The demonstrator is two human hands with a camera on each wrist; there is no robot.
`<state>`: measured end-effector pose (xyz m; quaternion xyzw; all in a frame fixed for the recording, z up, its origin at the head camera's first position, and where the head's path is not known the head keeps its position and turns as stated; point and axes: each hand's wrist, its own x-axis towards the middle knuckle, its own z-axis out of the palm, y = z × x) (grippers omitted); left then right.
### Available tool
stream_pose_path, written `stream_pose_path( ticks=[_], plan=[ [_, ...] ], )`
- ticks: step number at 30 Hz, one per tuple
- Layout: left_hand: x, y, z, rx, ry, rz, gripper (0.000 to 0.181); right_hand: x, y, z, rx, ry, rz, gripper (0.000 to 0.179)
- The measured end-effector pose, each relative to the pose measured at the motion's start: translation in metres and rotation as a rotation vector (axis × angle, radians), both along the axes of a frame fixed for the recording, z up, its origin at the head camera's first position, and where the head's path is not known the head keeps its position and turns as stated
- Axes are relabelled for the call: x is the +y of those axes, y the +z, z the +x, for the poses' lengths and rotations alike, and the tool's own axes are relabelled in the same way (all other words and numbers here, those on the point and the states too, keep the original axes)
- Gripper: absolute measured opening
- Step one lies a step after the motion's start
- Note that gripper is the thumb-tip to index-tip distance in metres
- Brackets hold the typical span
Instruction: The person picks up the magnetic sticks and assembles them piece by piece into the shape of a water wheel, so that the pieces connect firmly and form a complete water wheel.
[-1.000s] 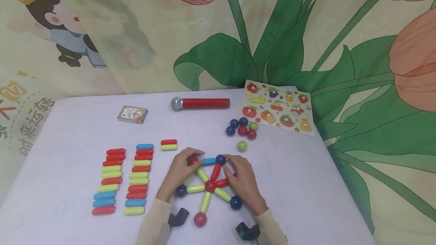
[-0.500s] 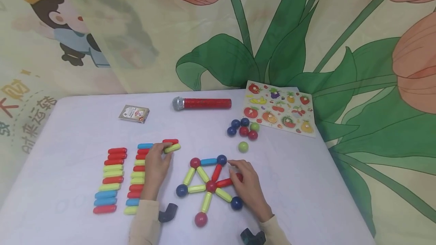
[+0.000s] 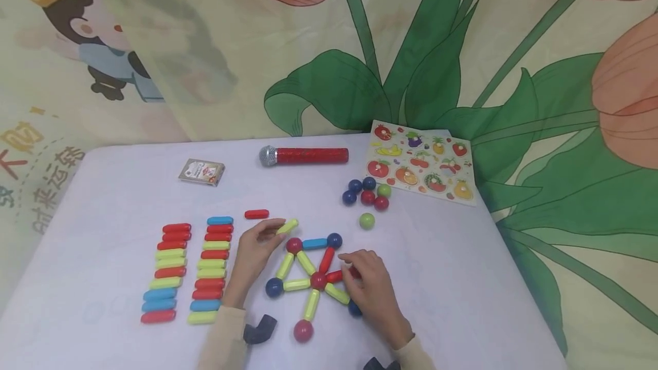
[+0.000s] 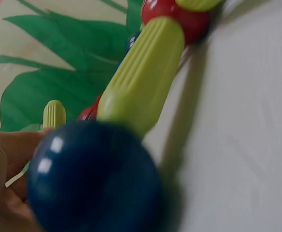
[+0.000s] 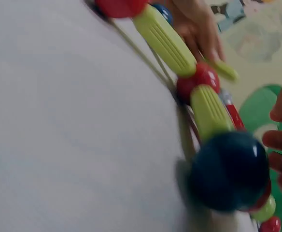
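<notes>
On the white counter (image 3: pixel 452 278), the biggest risk lies with the flat frame of rods and balls (image 3: pixel 319 281): its joints look merely butted end to end, so a nudge from either side could swing a spoke or break one loose. Left of it, the two columns of loose rods (image 3: pixel 211 264) could be raked out of line, since the left sleeve (image 3: pixel 228 330) lies right beside the nearer column's lower end. The right hand (image 3: pixel 372 284) hovers with loosely bent fingers over the frame's right side and appears to grasp nothing, though its own fingers mask whether it touches the red end ball (image 3: pixel 354 272); a careless drop could shove that spoke. The left hand (image 3: pixel 255 247) pinches the yellow-green rod (image 3: pixel 288 226), tilted, just beyond the red corner ball (image 3: pixel 294 245). Held so near one end, that rod could pivot or slip in the fingertips; if the joints are magnetic, it might snap onto that ball early, at the wrong angle, and drag the corner askew.
</notes>
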<state>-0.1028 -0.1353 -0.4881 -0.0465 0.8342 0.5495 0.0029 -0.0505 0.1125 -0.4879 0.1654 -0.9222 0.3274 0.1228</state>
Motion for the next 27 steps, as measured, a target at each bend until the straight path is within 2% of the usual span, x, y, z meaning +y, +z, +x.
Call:
stream_pose_path(
  ticks=[3,5,10,14,19,23,27],
  plan=[
    [0.010,-0.001,0.000,-0.011,-0.084,0.080,0.034,-0.010,0.000,0.008,0.090,0.075,0.090,0.029],
    [0.015,-0.003,0.000,-0.017,-0.116,0.109,0.033,-0.019,-0.002,0.014,0.111,0.094,0.158,0.032],
    [0.019,-0.008,0.003,-0.001,-0.128,0.129,0.033,-0.030,-0.007,0.022,0.134,0.061,0.265,0.036],
    [0.015,-0.007,0.011,0.003,-0.095,0.117,0.032,-0.029,-0.007,0.021,0.147,0.027,0.267,0.036],
    [0.010,-0.003,0.028,-0.055,-0.046,0.082,0.031,-0.023,-0.005,0.017,0.128,0.003,0.263,0.034],
    [0.009,0.000,0.040,-0.110,-0.097,0.095,0.031,-0.020,-0.003,0.014,0.094,0.010,0.253,0.032],
    [0.011,0.002,0.040,-0.077,-0.132,0.131,0.030,-0.020,-0.002,0.012,0.067,0.027,0.237,0.029]
  ],
)
